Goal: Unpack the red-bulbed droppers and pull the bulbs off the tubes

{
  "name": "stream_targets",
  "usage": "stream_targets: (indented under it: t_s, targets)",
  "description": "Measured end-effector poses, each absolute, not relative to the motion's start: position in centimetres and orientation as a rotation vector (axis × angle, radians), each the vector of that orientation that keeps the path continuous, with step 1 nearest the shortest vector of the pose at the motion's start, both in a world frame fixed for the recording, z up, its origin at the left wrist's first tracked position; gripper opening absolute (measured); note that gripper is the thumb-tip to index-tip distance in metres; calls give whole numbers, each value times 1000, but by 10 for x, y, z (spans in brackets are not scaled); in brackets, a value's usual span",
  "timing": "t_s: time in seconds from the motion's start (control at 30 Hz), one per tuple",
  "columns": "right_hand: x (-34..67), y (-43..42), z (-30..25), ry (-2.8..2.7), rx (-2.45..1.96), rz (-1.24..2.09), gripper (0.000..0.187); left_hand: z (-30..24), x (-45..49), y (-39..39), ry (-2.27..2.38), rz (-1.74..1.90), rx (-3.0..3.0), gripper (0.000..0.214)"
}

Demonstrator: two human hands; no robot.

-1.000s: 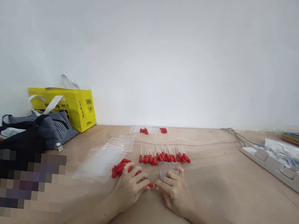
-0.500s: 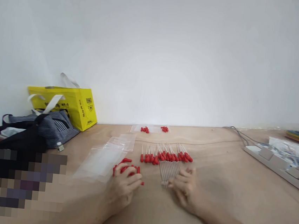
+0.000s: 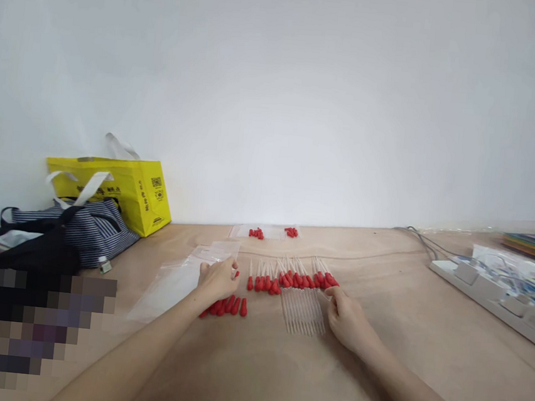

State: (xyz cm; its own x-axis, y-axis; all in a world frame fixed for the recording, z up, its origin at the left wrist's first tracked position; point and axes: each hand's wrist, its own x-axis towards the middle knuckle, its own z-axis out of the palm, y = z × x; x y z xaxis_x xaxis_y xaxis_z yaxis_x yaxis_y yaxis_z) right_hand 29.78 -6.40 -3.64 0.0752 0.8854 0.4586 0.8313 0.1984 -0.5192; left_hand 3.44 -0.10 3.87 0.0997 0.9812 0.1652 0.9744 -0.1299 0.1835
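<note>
- On the worktop (image 3: 251, 369), nearest of all, loose red bulbs (image 3: 236, 306) cluster, with clear tubes (image 3: 303, 311) in a row to their right.
- Right hand (image 3: 348, 322): fingers close together at the row's right end; whether it grips anything, I cannot tell.
- Left hand (image 3: 216, 281): fingertips narrowed on a red bulb (image 3: 237, 274).
- Just beyond the tubes: bulb-fitted droppers (image 3: 266, 283).
- Toward the left: flat clear bags (image 3: 164, 288), overlapping.
- Far edge, left: striped bag (image 3: 97, 225) before a yellow bag (image 3: 151, 202).
- Far edge, middle: clear packet (image 3: 236, 231) containing two clumps of bulbs.
</note>
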Motion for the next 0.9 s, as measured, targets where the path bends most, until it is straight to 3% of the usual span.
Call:
stream_targets:
  t_s: [0.2, 0.63, 0.9]
  targets:
    - [292, -55, -49, -1748, -1607, 100, 20, 32, 39, 10, 2114, 233, 2225, 22]
    - [291, -47, -58, -1792, -1503, -19, 23, 36, 104, -13, 1738, 350, 2580, 33]
    - [296, -46, -55, -1750, -1432, -19, 18, 32, 108, -17, 1828, 346, 2635, 15]
